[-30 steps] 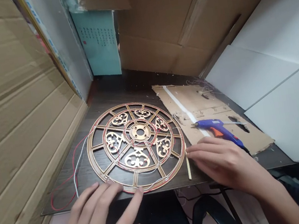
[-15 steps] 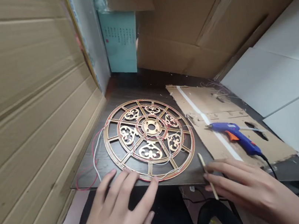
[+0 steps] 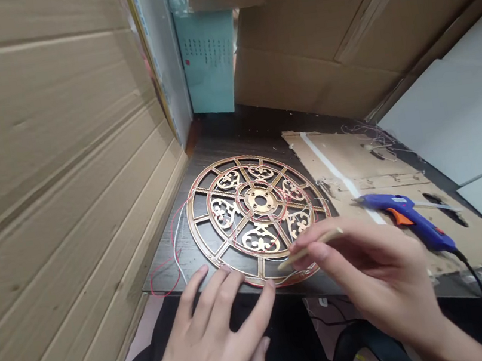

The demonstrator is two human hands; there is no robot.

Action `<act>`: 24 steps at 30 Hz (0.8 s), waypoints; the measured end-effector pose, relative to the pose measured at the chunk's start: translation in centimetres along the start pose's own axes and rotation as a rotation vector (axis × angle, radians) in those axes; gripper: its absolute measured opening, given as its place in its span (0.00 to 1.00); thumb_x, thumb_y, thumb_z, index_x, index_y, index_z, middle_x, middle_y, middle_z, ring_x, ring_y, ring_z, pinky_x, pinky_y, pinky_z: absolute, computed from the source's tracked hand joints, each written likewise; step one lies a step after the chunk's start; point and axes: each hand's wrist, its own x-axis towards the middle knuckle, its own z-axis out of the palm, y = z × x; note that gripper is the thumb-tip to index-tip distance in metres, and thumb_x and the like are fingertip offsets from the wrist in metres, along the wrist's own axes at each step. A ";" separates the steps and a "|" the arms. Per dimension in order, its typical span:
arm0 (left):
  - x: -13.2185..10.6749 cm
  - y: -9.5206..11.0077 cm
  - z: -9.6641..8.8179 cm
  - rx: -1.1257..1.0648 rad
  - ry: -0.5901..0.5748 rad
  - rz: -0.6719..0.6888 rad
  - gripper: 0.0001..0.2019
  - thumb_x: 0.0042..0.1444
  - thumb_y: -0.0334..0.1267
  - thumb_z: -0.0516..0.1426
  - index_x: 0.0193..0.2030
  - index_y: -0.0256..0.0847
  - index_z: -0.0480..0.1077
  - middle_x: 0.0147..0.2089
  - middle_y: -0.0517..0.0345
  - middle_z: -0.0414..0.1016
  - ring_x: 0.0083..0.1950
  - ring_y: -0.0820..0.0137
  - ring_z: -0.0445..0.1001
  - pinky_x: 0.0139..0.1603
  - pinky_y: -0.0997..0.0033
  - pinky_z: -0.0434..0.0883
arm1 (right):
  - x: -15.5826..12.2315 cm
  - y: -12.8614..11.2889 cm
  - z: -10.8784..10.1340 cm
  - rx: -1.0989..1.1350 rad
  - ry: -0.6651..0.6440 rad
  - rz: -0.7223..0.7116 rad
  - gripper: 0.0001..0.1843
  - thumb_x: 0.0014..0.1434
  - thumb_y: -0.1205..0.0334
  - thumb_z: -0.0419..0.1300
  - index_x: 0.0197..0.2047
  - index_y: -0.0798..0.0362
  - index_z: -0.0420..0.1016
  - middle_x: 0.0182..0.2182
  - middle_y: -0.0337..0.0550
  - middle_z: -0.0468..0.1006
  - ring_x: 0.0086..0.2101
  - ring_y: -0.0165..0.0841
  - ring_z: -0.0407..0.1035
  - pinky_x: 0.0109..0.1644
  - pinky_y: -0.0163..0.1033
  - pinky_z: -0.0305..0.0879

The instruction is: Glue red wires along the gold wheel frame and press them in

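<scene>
A round, gold-coloured openwork frame [image 3: 261, 239] with scroll ornaments and spokes lies flat on the dark table. Thin red and white wires [image 3: 177, 256] run over it and loop off its left side. My left hand [image 3: 219, 334] has its fingers spread, several fingertips resting on the near rim of the frame. My right hand [image 3: 372, 269] pinches a thin wooden stick [image 3: 330, 237] between thumb and fingers, above the frame's near right part. The stick's lower end points left, close to the near rim; whether it touches cannot be made out.
A blue glue gun [image 3: 404, 210] with an orange trigger and black cord lies on a cardboard sheet [image 3: 332, 155] at right. Ribbed panelling [image 3: 62, 171] stands at left. Cardboard [image 3: 295, 58] and a light-blue sheet with writing [image 3: 212, 82] stand behind.
My right hand has moved left and up over the frame, turning the stick from near upright to a slant. My left hand stays on the rim. The whole view has shifted somewhat.
</scene>
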 end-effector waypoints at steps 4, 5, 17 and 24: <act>0.2 0.3 -0.2 -0.002 -0.025 -0.023 0.22 0.67 0.40 0.60 0.67 0.49 0.72 0.65 0.49 0.69 0.71 0.59 0.64 0.79 0.54 0.54 | 0.4 0.7 1.7 0.137 -0.096 0.040 0.06 0.74 0.67 0.61 0.44 0.54 0.80 0.35 0.40 0.82 0.31 0.28 0.79 0.35 0.31 0.77; 0.3 0.3 -0.2 -0.003 -0.030 -0.021 0.22 0.67 0.40 0.60 0.67 0.48 0.72 0.65 0.49 0.69 0.71 0.59 0.64 0.79 0.54 0.54 | 0.3 0.9 1.9 0.130 -0.103 0.025 0.06 0.74 0.67 0.62 0.43 0.54 0.80 0.35 0.39 0.82 0.31 0.28 0.79 0.36 0.31 0.77; 0.3 0.4 -0.7 0.003 -0.075 -0.004 0.23 0.69 0.39 0.58 0.69 0.47 0.70 0.65 0.48 0.68 0.70 0.58 0.64 0.75 0.51 0.58 | -0.4 1.9 2.8 0.001 -0.104 -0.180 0.02 0.71 0.70 0.65 0.44 0.56 0.79 0.37 0.42 0.83 0.36 0.31 0.78 0.41 0.36 0.76; 0.4 0.5 -0.9 0.000 -0.091 0.009 0.21 0.68 0.38 0.58 0.67 0.44 0.71 0.67 0.47 0.67 0.71 0.57 0.63 0.76 0.51 0.56 | -0.7 2.1 2.9 -0.098 -0.131 -0.230 0.03 0.72 0.70 0.65 0.42 0.56 0.78 0.35 0.43 0.81 0.34 0.31 0.73 0.38 0.39 0.69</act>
